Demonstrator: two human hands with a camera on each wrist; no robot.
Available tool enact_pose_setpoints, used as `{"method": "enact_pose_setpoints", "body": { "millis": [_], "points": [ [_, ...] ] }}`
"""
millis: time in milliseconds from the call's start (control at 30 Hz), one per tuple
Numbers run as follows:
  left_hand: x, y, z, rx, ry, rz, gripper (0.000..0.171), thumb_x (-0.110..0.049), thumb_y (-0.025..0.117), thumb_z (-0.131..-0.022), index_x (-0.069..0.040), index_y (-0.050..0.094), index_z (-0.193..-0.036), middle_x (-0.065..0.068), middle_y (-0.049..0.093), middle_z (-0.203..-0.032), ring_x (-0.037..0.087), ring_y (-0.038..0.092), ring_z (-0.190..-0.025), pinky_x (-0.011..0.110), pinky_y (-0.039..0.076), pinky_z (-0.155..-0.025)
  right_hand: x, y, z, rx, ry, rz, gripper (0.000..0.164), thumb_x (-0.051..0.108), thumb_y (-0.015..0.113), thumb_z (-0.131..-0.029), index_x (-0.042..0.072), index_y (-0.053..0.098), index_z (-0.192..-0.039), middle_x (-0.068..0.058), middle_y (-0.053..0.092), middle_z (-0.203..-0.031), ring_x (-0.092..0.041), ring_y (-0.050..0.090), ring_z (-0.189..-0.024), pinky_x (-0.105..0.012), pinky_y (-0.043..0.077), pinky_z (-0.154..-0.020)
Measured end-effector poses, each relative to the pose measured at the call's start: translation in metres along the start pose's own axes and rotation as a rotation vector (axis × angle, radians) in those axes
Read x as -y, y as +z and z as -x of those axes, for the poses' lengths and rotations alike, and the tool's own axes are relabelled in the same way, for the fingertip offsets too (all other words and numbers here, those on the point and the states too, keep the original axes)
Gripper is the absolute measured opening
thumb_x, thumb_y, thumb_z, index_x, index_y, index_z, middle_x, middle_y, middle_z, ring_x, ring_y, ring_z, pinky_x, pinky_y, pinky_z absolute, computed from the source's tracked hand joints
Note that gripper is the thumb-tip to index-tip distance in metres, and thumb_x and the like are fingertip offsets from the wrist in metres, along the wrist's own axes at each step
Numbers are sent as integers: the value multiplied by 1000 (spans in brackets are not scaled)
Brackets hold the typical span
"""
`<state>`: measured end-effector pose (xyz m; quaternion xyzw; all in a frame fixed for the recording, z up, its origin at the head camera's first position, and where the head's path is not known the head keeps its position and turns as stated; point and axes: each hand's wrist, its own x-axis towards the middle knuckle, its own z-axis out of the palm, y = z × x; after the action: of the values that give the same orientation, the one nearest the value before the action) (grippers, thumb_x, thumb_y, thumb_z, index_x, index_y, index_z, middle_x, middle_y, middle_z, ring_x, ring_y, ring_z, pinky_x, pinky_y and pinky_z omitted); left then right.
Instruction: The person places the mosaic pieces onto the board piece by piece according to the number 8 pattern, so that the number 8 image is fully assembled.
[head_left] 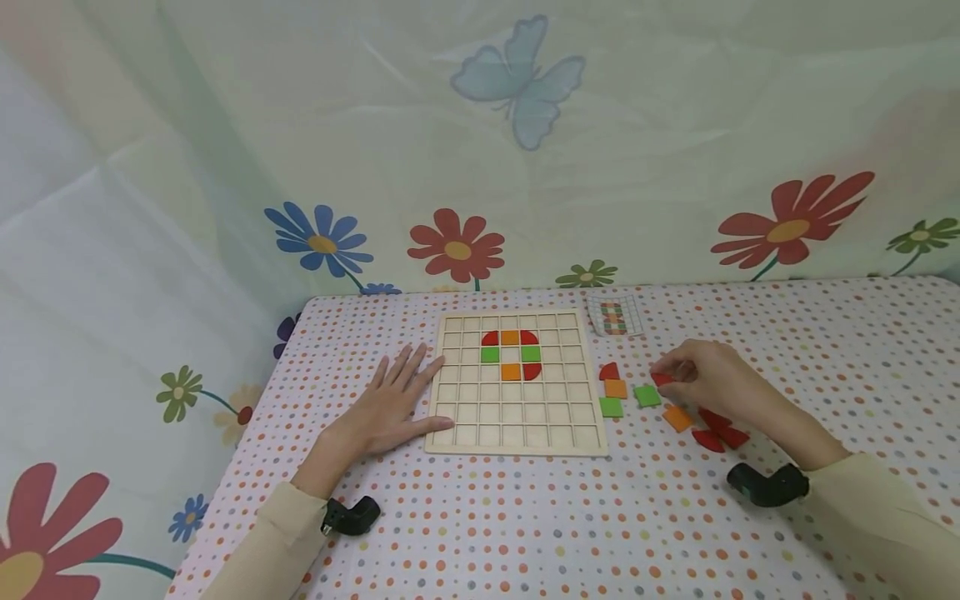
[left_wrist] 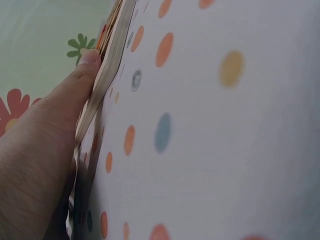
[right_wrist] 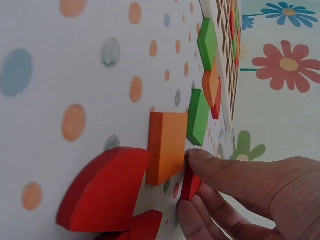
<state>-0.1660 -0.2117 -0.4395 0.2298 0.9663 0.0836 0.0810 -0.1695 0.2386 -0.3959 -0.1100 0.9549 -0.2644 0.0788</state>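
My right hand pinches a red quarter-circle tile between thumb and fingers, at the table surface right of the board. Nearby lie a green square tile, an orange square tile and several red quarter-circle tiles. My left hand lies flat with fingers spread, its thumb and fingertips touching the left edge of the wooden grid board. On the board, red, orange and green tiles form a ring around a bare cell. In the left wrist view, the thumb rests against the board's edge.
A pattern card with a coloured grid lies beyond the board's upper right corner. Between board and right hand sit a red quarter-circle tile, an orange square and a green square. A flowered curtain hangs behind the dotted tablecloth.
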Motion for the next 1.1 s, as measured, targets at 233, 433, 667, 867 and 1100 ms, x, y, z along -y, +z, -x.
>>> {"method": "enact_pose_setpoints", "body": {
  "millis": [233,433,667,867,1100],
  "points": [
    [-1,-3,0,8,16,16,97,-70,53,-97,-17,17,-170,12,3,-176,35,-1,-162,58,0,-129,-1,-1,-2,4,32,-31,24,-4,83,-84,-7,75,-107,-15,69,-94,-26,62,-81,-34,54,-65],
    [-1,-4,-1,10,13,14,97,-70,52,-97,-18,16,-170,12,2,-176,34,-2,-162,57,-1,-129,-2,2,2,-44,7,-95,23,-6,83,-83,-2,79,-105,-20,71,-103,-27,64,-82,-30,53,-63],
    [0,-2,-1,6,12,7,97,-72,52,-96,-18,17,-170,12,3,-176,34,-2,-162,57,-1,-129,0,7,3,-110,-84,-134,21,-3,81,-87,-2,79,-108,-16,75,-101,-27,70,-82,-27,59,-64],
    [1,-1,-2,4,14,14,97,-71,53,-97,-18,17,-170,12,3,-176,34,-2,-162,58,-1,-129,18,7,1,-175,-164,-159,23,-1,83,-86,-2,79,-108,-14,74,-101,-36,74,-92,-26,62,-74],
    [2,-1,0,10,5,11,97,-71,53,-97,-19,16,-170,12,1,-176,34,-2,-162,58,2,-129,52,14,-10,-114,-176,-294,22,-5,80,-88,-5,77,-109,-16,76,-102,-25,73,-89,-18,58,-71]
  ]
}}
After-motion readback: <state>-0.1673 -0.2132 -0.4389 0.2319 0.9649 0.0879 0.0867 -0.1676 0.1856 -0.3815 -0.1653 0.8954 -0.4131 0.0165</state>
